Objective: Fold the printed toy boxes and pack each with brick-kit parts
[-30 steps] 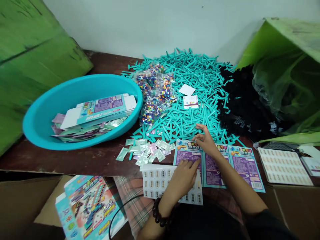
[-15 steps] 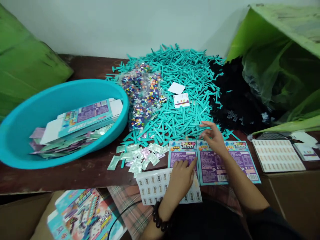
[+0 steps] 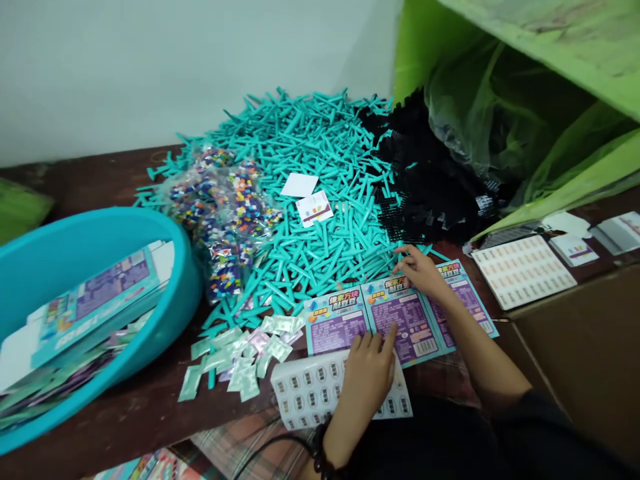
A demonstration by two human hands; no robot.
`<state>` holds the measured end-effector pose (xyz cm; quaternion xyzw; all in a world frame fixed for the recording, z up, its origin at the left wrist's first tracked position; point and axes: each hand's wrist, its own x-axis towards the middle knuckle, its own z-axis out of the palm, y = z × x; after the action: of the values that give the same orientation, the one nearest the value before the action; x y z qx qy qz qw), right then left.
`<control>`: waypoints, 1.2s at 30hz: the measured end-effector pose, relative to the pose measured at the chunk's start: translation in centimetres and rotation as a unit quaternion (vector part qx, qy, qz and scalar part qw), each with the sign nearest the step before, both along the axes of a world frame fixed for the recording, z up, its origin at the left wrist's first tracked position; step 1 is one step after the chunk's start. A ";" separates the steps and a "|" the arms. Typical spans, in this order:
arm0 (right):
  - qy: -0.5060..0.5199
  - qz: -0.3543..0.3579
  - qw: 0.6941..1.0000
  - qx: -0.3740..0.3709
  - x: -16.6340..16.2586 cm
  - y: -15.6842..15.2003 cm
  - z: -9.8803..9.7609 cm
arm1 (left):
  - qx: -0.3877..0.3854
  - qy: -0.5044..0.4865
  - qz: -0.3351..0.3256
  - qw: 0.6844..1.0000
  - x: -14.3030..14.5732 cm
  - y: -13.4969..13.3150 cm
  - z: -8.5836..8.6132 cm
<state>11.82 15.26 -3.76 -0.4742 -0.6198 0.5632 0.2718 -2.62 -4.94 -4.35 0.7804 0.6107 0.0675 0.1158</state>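
Note:
My left hand (image 3: 367, 367) lies over a white sheet of oval stickers (image 3: 313, 393), gripping it with the thumb hidden. Its index finger stretches onto the middle of three printed blue-and-purple flat boxes (image 3: 400, 320), which lie side by side at the table's front edge. My right hand (image 3: 420, 272) hovers at the upper edge of these boxes, thumb and index finger apart. Whether a small sticker clings to a fingertip, I cannot tell. Just beyond the right hand spreads a big heap of turquoise plastic hammers (image 3: 325, 147).
A blue basin (image 3: 183, 267) with flat boxes and sachets stands left. Bags of coloured beads (image 3: 220, 213), loose sachets (image 3: 245, 357) and small cards (image 3: 315, 209) lie nearby. Black pegboards (image 3: 425, 180), a green sack (image 3: 565, 60) and a sticker stack (image 3: 523, 273) are at the right.
The view has turned right, so the basin slides out at the left. My left index finger has shifted right, onto the middle box. My right hand stays near the boxes' upper edge.

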 end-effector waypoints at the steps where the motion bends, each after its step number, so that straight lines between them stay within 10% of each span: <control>1: -0.015 0.003 1.000 0.024 0.1 -0.2 0.0 | 0.001 0.000 0.000 1.000 0.0 0.1 0.0; 8: -0.156 0.075 0.953 0.249 1.2 -2.0 1.4 | 0.003 -0.012 0.008 1.000 0.1 0.6 0.1; 17: -0.141 0.072 0.955 0.252 2.8 -2.1 1.2 | 0.024 -0.026 0.005 0.999 0.3 1.5 0.4; 27: 0.066 -0.117 0.990 -0.053 9.4 1.0 1.6 | 0.063 -0.027 0.011 0.998 0.4 1.6 -0.2; 36: 0.023 -0.134 0.989 -0.054 10.1 2.1 -1.1 | 0.076 -0.034 0.010 0.996 0.4 1.6 -0.5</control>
<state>21.97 17.33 -4.84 -0.5541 -0.5125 0.5652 0.3329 -2.22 -3.32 -4.89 0.7779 0.6075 0.1417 0.0760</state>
